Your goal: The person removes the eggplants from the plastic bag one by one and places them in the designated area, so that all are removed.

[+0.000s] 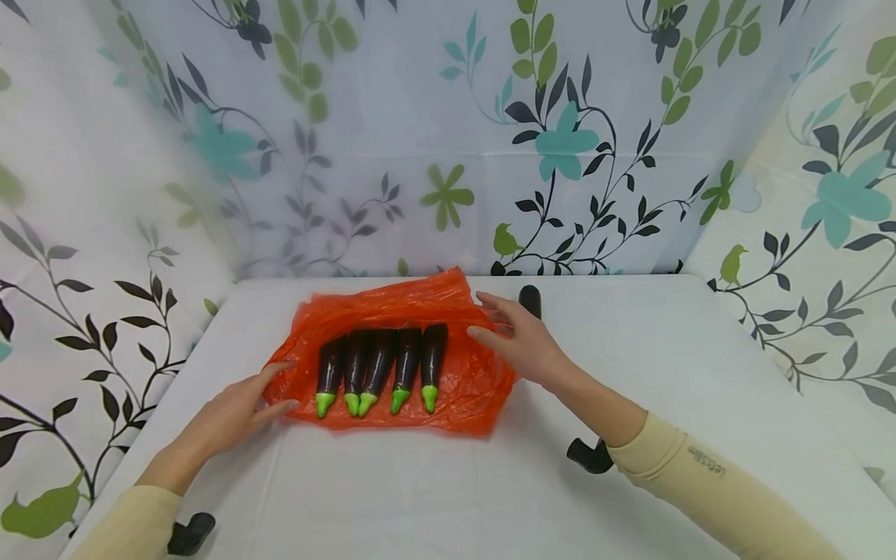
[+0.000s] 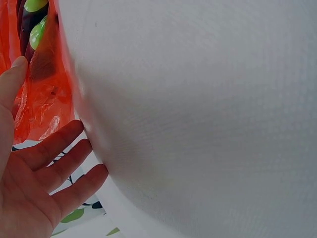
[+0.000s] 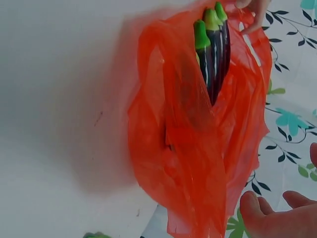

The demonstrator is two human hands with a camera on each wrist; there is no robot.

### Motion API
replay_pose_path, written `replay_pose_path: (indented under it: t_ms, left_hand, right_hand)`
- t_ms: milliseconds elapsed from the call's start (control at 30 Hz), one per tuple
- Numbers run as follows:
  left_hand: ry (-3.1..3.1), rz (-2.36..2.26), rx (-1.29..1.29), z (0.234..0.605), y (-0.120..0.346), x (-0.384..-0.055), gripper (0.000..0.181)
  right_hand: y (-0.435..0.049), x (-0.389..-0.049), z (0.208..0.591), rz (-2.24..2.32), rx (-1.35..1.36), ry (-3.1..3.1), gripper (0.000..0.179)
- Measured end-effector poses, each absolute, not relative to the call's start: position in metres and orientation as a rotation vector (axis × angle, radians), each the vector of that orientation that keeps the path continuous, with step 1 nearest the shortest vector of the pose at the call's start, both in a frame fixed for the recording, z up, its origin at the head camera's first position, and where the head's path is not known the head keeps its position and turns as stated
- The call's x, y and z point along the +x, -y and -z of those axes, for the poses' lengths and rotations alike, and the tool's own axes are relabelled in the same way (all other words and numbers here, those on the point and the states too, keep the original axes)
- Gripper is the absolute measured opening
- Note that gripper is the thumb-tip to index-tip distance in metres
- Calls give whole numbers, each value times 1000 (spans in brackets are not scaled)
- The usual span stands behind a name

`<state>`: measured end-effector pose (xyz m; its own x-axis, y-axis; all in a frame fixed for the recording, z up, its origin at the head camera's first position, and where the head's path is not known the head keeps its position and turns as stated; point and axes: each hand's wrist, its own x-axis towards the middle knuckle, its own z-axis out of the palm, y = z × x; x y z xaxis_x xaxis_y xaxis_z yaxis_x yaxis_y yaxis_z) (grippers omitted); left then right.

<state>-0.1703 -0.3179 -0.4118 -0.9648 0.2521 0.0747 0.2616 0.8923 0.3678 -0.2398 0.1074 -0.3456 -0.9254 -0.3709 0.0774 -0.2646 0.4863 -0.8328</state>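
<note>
Red and crumpled, the bag (image 1: 476, 393) is lying crosswise left of frame centre, eggplants (image 1: 378, 362) running up-down between left hand (image 1: 231, 412) and right hand (image 1: 521, 338), both spread, contact unclear.

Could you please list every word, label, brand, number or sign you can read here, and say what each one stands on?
"Lets...": dark print on the right sleeve; the remaining letters are too small and blurred to read with certainty.
No other text is readable: I see none on the red bag, the eggplants or the patterned cloth.
</note>
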Motion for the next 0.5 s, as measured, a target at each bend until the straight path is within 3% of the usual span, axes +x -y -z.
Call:
replay_pose_path:
  t_ms: [500]
  left_hand:
    - [3019,599,-425,412,317,-170,67]
  right_hand:
    - [-81,-239,364,1292,-685,-2612,63]
